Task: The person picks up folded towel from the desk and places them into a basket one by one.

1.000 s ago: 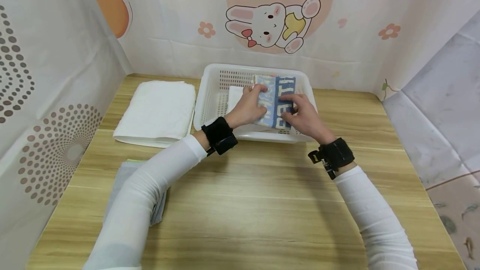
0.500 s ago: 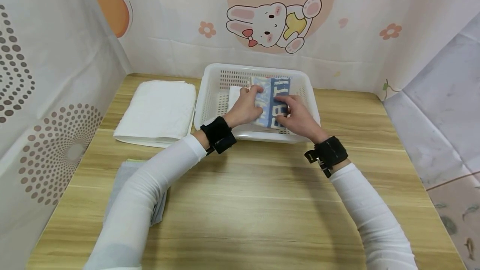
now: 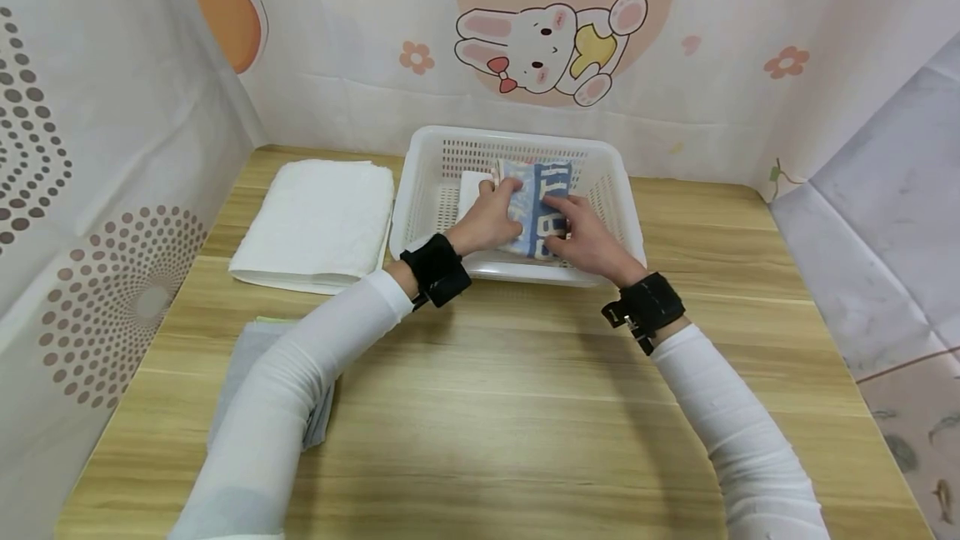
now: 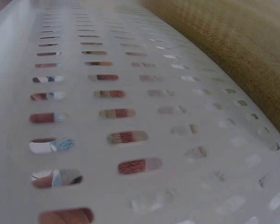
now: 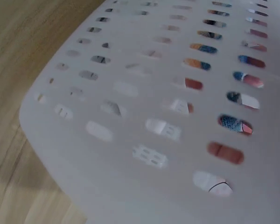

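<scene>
A folded blue towel [image 3: 534, 202] with pale lettering lies over a folded white cloth [image 3: 470, 187] in a white plastic basket [image 3: 517, 273]. My left hand [image 3: 486, 222] holds the towel by its left side, thumb and a finger visible on top. On the towel's right side, my right hand [image 3: 588, 240] grips with thumb and finger in the same way; the remaining fingers of both hands are hidden. Both wrist views look at the slotted basket wall [image 4: 93, 186] from outside, with only bits of skin and towel showing through the slots.
Left of the basket lies a folded white towel [image 3: 315, 219] on the wooden table [image 3: 480, 407]. Nearer, a grey folded cloth [image 3: 251, 348] is partly covered by the left sleeve [image 3: 300, 373]. A printed curtain [image 3: 345, 40] hangs behind the basket.
Both hands have moved left and slightly toward the near side, and the blue towel has shifted left with them inside the basket. The right hand has travelled farther than the left.
</scene>
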